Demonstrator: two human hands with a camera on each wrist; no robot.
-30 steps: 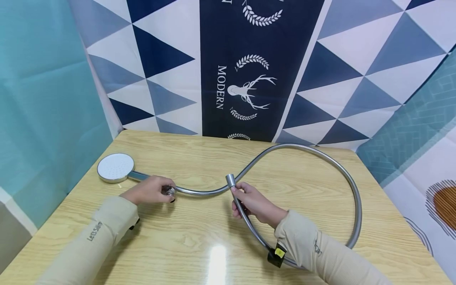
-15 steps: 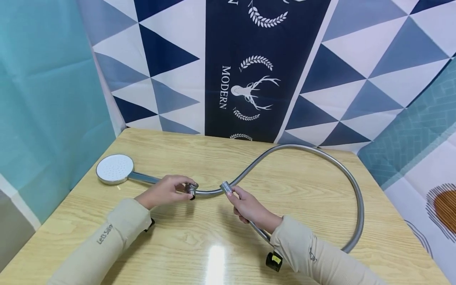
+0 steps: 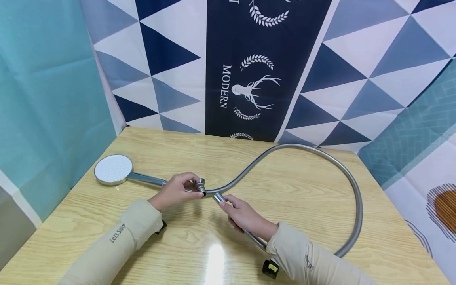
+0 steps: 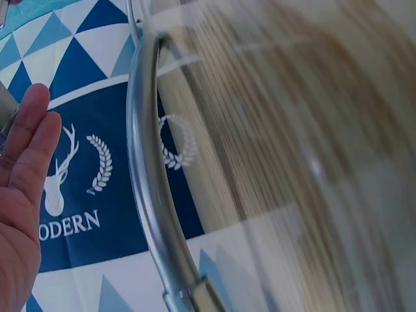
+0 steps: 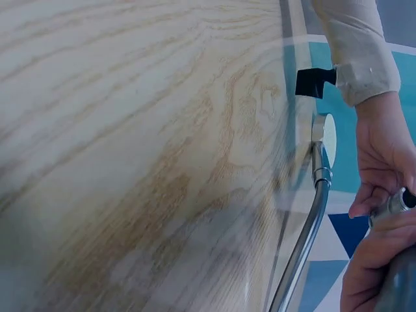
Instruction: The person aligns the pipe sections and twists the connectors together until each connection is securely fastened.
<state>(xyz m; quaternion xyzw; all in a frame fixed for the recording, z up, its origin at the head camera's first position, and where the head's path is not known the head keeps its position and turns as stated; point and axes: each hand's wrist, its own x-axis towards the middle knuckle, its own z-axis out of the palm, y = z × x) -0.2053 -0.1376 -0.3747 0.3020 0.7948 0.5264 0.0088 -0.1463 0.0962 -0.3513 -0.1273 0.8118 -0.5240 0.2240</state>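
In the head view my left hand [image 3: 175, 192] pinches a small chrome pipe fitting [image 3: 201, 183], shaped like a tee with an open threaded end, between thumb and fingers. My right hand [image 3: 246, 217] grips the free end of a grey metal shower hose [image 3: 292, 146]. Its chrome end nut [image 3: 218, 197] points up-left, close to the fitting's lower side. The hose's other end runs behind the left hand to a shower head [image 3: 113, 169], which lies at the left. Two straight fingers [image 4: 36, 140] of the left hand show in the left wrist view.
The wooden table [image 3: 171, 253] carries the hose's wide loop on the right. Patterned cloth [image 3: 242, 79] hangs along the back edge, teal cloth [image 3: 42, 99] at the left. A black wrist camera [image 3: 270, 269] sits under the right sleeve.
My left hand has moved right with the fitting. My right hand has moved left and slightly down, turning the end nut toward the fitting. The gap between them has narrowed.
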